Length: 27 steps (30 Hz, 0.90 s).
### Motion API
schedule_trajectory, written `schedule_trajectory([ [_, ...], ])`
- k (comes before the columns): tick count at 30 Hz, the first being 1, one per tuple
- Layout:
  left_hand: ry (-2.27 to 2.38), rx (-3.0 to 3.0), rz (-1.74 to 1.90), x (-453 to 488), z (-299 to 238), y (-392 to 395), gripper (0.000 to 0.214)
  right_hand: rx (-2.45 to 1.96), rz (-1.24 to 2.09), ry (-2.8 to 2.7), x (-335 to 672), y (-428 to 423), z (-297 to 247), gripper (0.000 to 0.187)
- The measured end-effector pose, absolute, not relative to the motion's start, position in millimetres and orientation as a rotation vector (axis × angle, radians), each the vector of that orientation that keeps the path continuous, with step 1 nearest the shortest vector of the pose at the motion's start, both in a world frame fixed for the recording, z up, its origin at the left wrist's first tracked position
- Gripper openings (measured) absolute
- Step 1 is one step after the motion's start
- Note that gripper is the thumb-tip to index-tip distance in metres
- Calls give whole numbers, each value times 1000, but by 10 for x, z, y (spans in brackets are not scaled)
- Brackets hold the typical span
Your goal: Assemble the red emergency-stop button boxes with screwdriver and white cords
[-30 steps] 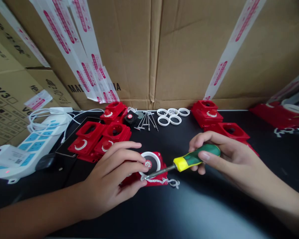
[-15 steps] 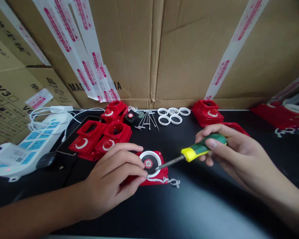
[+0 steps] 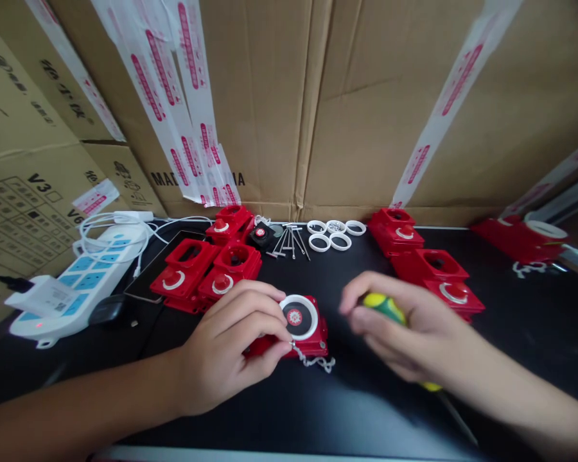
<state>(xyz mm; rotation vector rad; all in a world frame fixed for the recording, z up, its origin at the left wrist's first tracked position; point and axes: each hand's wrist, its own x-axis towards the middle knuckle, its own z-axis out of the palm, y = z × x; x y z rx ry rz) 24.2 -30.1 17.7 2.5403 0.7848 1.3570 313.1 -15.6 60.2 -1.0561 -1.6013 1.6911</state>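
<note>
My left hand [image 3: 231,346] grips a small red plastic unit [image 3: 313,337] with a white ring and a black round face, pressing it on the black table [image 3: 318,410]. A short chain trails from the unit's front. My right hand [image 3: 404,333] is closed round a green and yellow screwdriver [image 3: 385,307], just right of the unit and not touching it. The hand is blurred and the screwdriver's shaft is hard to make out.
Red housings [image 3: 207,269] are stacked behind my left hand and more red housings [image 3: 428,269] lie behind my right. White rings [image 3: 334,234] and metal pins [image 3: 289,239] lie at the back. A power strip [image 3: 77,279] and phone [image 3: 157,269] sit left. Cardboard boxes [image 3: 318,102] wall the back.
My right hand has pulled the screwdriver off the red unit and turned it, so the tip no longer points at the unit. My left hand keeps its hold.
</note>
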Motion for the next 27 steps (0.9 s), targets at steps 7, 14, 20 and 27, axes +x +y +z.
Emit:
schedule_trajectory([
  [7, 714, 2605, 1370, 241, 255, -321, 16, -1000, 1500, -1915, 2665, -314, 590, 24],
  [14, 711, 2610, 1378, 229, 218, -328, 7, -1063, 1591, -1865, 2687, -337, 600, 24],
  [20, 693, 2603, 1363, 211, 211, -291, 2, -1260, 1457, -1899, 2769, 53, 858, 20],
  [27, 689, 2587, 1321, 201, 166, -307, 8, -1445, 660, -1957, 2758, 1067, 1079, 11],
])
